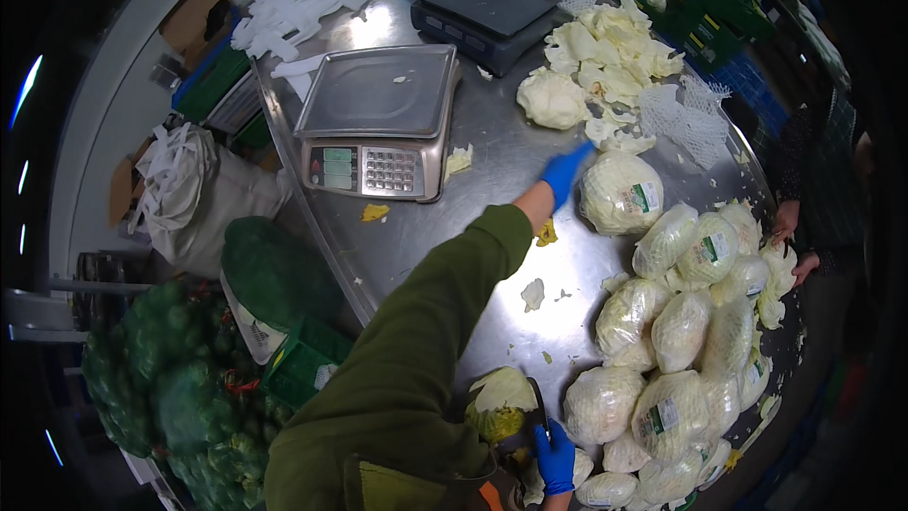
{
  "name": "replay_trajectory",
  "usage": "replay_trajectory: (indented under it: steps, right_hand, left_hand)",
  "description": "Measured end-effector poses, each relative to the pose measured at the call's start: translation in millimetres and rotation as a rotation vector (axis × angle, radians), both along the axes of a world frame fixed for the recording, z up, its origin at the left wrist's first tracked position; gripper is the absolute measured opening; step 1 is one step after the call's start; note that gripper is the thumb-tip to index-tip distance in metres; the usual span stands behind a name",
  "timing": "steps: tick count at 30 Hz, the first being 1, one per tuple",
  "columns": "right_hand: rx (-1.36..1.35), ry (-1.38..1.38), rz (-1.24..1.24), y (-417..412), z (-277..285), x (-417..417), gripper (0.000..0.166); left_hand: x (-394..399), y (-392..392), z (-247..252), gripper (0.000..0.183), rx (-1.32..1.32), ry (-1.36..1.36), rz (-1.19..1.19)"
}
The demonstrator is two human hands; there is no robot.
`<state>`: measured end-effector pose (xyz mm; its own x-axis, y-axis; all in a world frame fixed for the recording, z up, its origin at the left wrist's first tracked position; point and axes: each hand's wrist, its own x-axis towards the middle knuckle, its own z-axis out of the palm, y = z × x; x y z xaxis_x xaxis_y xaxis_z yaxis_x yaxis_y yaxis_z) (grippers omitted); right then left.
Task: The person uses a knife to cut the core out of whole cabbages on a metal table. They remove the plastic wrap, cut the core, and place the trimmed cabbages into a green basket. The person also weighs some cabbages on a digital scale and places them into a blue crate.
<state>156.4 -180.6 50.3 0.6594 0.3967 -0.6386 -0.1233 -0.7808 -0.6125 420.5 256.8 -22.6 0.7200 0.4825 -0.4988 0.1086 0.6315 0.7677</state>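
My left hand (565, 174), in a blue glove, is stretched across the steel table. It is blurred, with its fingertips at the loose cabbage leaves (617, 135) beside a large wrapped, labelled cabbage (618, 193). Whether it grips anything cannot be made out. Close to my body, my right hand (555, 460), gloved in blue too, is closed around a knife (540, 401) whose blade points away from me. Left of that blade sits a cabbage (499, 408) with pale and yellow-green outer leaves, partly hidden by my sleeve.
Wrapped cabbages (670, 415) crowd the right side. A silver scale (379, 92) and black scale (489, 0) stand further back, near peeled leaves (613, 46) and foam nets (684, 117). A co-worker's hands (794, 241) hold a cabbage at the right edge. Green net sacks (177, 383) lie left.
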Motion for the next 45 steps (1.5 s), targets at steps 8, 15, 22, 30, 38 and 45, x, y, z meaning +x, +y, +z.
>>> replay_trajectory:
  steps: [8,15,22,30,38,45]
  right_hand:
    - [0.041,0.050,0.081,-1,2,-1,0.039]
    - [0.303,0.101,-0.198,6,8,0,0.025]
    - [0.343,0.174,-0.388,2,20,-7,0.026]
    - [0.319,0.217,-0.435,5,7,-13,0.027]
    - [0.288,0.226,-0.429,19,11,-7,0.024]
    - [0.251,0.253,-0.498,28,6,0,0.030]
  left_hand:
    - [4,-51,3,0.067,0.240,0.178,0.073]
    - [-43,-66,-12,0.078,0.088,-0.018,0.179]
    - [-167,-60,-15,0.085,0.372,0.137,0.004]
    - [-197,-16,35,0.091,0.425,0.186,-0.735]
    - [-191,-10,40,0.065,0.226,0.078,-0.824]
    - [-234,-30,26,0.089,0.294,-0.026,-0.605]
